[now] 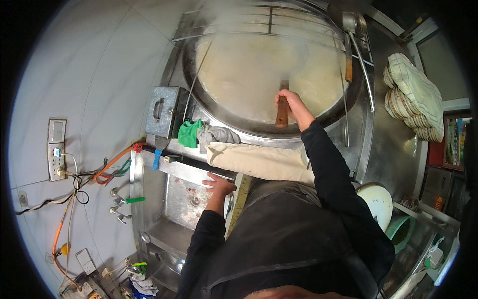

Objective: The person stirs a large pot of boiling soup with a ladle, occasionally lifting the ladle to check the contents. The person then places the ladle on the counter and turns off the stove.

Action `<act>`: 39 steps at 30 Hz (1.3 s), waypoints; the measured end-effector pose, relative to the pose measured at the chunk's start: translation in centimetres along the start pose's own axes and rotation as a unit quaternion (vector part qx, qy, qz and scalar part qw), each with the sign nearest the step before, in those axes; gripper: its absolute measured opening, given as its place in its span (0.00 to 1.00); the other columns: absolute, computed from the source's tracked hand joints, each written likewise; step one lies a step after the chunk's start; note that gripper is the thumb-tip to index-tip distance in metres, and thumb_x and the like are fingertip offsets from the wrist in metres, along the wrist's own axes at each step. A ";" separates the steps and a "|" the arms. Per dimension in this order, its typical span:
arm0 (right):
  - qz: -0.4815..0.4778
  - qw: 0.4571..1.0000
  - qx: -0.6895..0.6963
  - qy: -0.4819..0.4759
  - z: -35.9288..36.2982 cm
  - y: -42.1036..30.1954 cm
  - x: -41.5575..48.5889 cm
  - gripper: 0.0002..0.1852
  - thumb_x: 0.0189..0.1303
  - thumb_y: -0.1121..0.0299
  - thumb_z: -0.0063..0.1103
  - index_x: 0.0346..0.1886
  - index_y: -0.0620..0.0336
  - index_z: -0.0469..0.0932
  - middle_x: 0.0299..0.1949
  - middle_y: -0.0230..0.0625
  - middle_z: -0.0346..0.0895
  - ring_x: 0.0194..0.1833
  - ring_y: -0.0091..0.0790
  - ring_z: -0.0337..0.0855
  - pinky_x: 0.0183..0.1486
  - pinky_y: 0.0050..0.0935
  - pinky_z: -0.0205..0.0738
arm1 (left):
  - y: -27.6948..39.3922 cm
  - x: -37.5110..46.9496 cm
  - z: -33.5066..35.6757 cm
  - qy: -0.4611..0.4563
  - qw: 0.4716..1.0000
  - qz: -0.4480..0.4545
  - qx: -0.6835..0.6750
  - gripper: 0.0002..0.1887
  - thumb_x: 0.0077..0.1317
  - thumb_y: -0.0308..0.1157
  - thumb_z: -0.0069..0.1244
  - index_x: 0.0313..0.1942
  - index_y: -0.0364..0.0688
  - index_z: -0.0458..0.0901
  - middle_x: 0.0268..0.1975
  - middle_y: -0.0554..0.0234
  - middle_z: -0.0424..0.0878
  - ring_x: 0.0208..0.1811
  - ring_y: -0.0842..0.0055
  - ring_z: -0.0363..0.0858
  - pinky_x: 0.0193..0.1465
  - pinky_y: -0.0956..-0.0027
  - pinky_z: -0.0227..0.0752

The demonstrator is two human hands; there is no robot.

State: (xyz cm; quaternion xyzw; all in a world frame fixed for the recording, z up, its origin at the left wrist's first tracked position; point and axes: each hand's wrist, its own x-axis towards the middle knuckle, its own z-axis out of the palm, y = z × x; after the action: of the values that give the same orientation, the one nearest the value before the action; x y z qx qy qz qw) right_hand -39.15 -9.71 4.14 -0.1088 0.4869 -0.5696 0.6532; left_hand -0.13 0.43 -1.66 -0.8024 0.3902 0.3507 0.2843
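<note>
A very large round wok [328, 121] holds a pale, steaming liquid [246, 71]. My right hand [293, 104] grips the wooden handle [282, 112] of a tool over the near part of the wok; the tool's far end is blurred by steam and liquid. Lower left, my left hand [220, 185] rests with fingers spread on the rim of a stainless steel sink [179, 168], holding nothing. A folded beige cloth [261, 160] lies along the stove's front edge between me and the wok, beside a grey cloth [220, 136] and a green cloth [189, 132].
A metal rack [270, 20] spans the wok's far side, with a long-handled ladle [362, 67] at right. Stacked bowls [401, 104] under a striped towel [414, 80] stand on the right counter. A lidded metal box [162, 112] sits left of the wok; taps [119, 200] are on the left wall.
</note>
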 end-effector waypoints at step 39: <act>-0.004 0.965 -0.227 0.134 -6.5 1.2 -24.0 0.06 0.59 0.73 0.53 0.38 0.64 0.72 0.24 0.36 0.75 0.23 0.30 0.79 0.27 0.31 0.75 | 0.5 -1.3 -0.5 -0.002 1.000 -0.018 0.006 0.76 0.51 0.40 0.69 0.71 0.49 0.07 0.73 0.29 0.04 0.78 0.30 0.27 0.77 0.42 0.50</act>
State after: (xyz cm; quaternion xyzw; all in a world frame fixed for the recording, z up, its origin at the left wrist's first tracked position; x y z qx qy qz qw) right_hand -40.37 13.72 12.38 -0.1788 0.6860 -0.4560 0.5381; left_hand -0.97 0.31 -0.41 -0.8069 0.3772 0.3446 0.2964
